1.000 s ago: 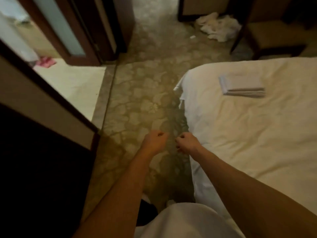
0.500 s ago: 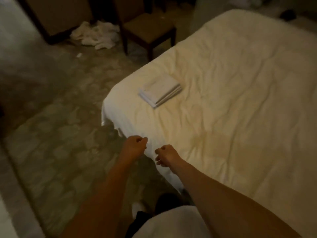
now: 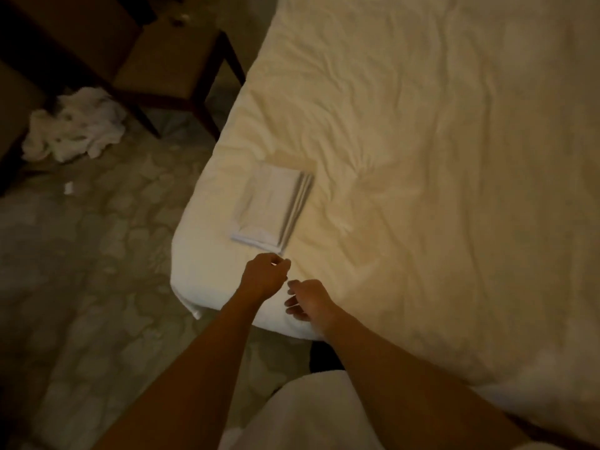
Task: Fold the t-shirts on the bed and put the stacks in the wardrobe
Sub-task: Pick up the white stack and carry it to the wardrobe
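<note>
A stack of folded white t-shirts (image 3: 271,207) lies near the corner of the bed (image 3: 422,157), on its rumpled white cover. My left hand (image 3: 264,276) hovers just short of the stack's near edge, fingers curled and holding nothing. My right hand (image 3: 303,302) is beside it over the bed's edge, fingers loosely curled and also holding nothing. Neither hand touches the stack.
A dark wooden chair (image 3: 168,66) stands by the bed's far left side. A heap of white cloth (image 3: 76,126) lies on the patterned carpet (image 3: 97,271) left of the chair. A small white scrap (image 3: 68,188) lies on the carpet nearby.
The view has swung from the doorway and floor round to the bed. Both hands have moved from over the carpet to the bed corner, close to the folded stack.
</note>
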Demonstrator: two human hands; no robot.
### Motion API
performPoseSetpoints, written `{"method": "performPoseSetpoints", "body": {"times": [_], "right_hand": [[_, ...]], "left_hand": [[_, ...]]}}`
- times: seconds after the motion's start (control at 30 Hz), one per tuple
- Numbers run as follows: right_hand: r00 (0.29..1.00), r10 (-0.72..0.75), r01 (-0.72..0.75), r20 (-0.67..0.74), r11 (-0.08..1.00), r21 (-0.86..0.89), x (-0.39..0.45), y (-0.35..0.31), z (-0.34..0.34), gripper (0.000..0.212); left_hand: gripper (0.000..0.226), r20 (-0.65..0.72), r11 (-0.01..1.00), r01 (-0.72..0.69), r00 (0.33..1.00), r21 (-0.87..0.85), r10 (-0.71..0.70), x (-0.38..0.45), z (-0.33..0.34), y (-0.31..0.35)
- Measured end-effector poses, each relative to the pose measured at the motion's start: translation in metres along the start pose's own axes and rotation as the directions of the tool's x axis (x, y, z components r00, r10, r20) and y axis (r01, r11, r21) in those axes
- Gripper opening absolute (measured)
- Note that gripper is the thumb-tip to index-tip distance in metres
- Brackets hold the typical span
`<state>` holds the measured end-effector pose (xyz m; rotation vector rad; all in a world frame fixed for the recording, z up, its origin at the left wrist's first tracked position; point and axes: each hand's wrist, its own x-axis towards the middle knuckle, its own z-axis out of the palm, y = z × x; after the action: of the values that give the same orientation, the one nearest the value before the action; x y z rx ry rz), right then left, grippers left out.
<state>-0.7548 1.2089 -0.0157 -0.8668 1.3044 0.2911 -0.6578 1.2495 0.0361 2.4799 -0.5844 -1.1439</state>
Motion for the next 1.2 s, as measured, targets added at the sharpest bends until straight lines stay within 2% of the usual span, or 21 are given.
{"method": "performPoseSetpoints", "body": {"times": [0.17,0.27,0.47,0.6,0.7,0.77,0.83,0.97,1.07,1.13,1.2], "right_hand": [[0.997,0.057,-0.067,0.059,0.984,0.168,0.019,-0.040,0.016,0.029],[0.998,0.054,-0.058,0.024,0.975,0.215,0.030,-0.055,0.017,0.030],[0.993,0.115,-0.102,-0.009,0.919,0.381,0.056,-0.072,0.037,0.035],[0.990,0.137,-0.106,-0.029,0.871,0.480,0.069,-0.080,0.072,0.040],[0.983,0.165,-0.089,-0.084,0.820,0.565,0.089,-0.095,0.094,0.054],[0.968,0.233,-0.123,-0.096,0.770,0.626,0.100,-0.106,0.106,0.066],[0.953,0.294,-0.155,-0.078,0.689,0.708,0.107,-0.113,0.120,0.066],[0.936,0.352,-0.175,-0.029,0.535,0.827,0.124,-0.121,0.152,0.072],[0.922,0.378,-0.080,-0.083,0.396,0.915,0.141,-0.135,0.166,0.079],[0.909,0.400,-0.013,-0.120,0.313,0.950,0.150,-0.143,0.166,0.082],[0.900,0.415,0.044,-0.131,0.213,0.976,0.156,-0.146,0.165,0.076]], "left_hand": [[0.025,0.025,0.985,-0.040,0.999,0.166,0.037,0.060,-0.038,0.015],[0.016,0.057,0.973,-0.080,0.996,0.215,0.070,0.092,-0.049,0.029],[0.025,0.149,0.903,-0.180,0.980,0.389,0.132,0.143,-0.075,0.041],[0.033,0.210,0.817,-0.260,0.962,0.515,0.173,0.182,-0.096,0.038],[0.050,0.296,0.714,-0.394,0.917,0.579,0.266,0.225,-0.103,0.041],[0.062,0.376,0.610,-0.485,0.874,0.627,0.308,0.253,-0.105,0.043],[0.069,0.450,0.505,-0.576,0.818,0.643,0.359,0.278,-0.105,0.051],[0.087,0.536,0.378,-0.687,0.723,0.620,0.435,0.327,-0.109,0.078],[0.101,0.628,0.284,-0.723,0.689,0.630,0.361,0.362,-0.106,0.101],[0.109,0.673,0.301,-0.728,0.684,0.615,0.280,0.374,-0.102,0.111],[0.106,0.738,0.302,-0.759,0.643,0.577,0.204,0.380,-0.093,0.116]]}}
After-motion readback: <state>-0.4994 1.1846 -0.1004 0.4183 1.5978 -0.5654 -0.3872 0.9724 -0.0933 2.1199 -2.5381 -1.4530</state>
